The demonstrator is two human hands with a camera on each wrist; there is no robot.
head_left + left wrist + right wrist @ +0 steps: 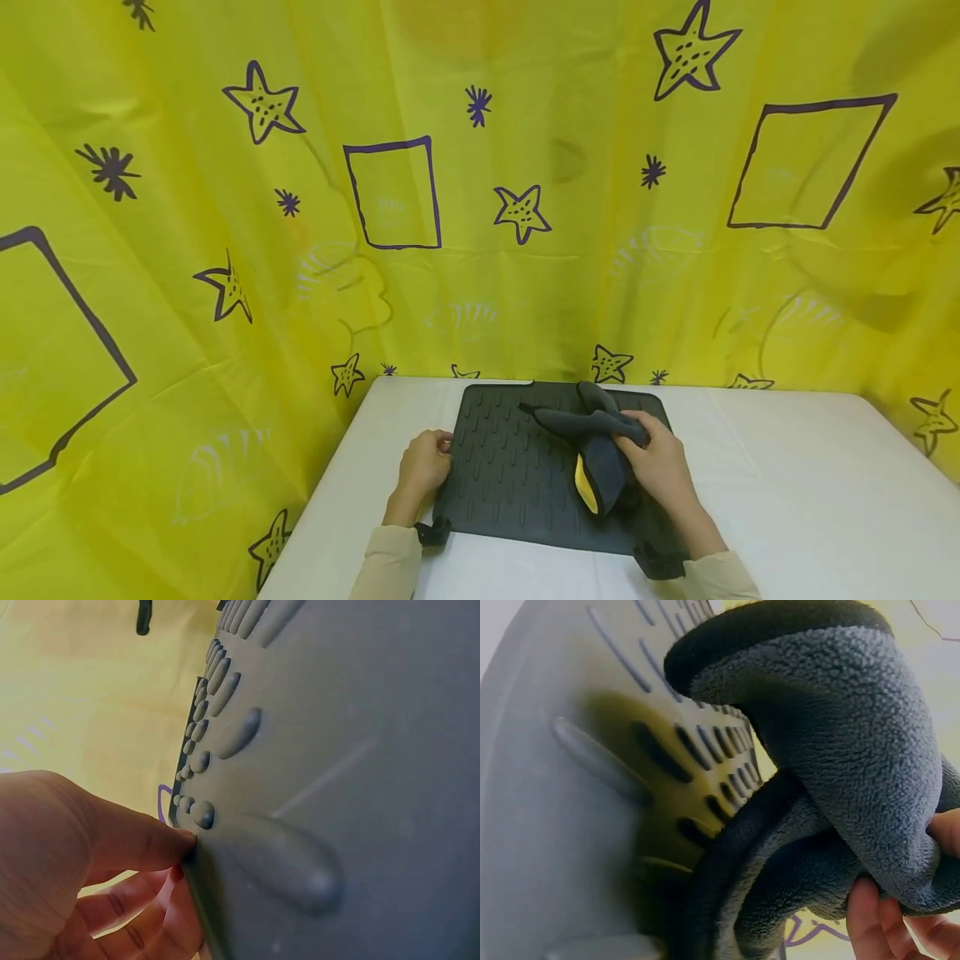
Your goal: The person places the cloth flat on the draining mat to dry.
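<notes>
A dark grey rubber mat (502,475) with rows of raised oblong ridges is in front of me over the white table. My left hand (425,464) pinches its left edge; in the left wrist view the thumb (150,838) lies on the ridged face and the other fingers curl behind the edge. Bunched in my right hand (663,468) is a dark blue-grey fleecy cloth (600,462) with a black border and a yellow underside. The cloth hangs in folds over the right half of the mat. Its plush texture shows close up in the right wrist view.
The white tabletop (810,467) extends to both sides of the mat. Behind and to the left hangs a yellow curtain (570,275) printed with purple stars and frames. Black straps (433,532) with small devices sit on both wrists.
</notes>
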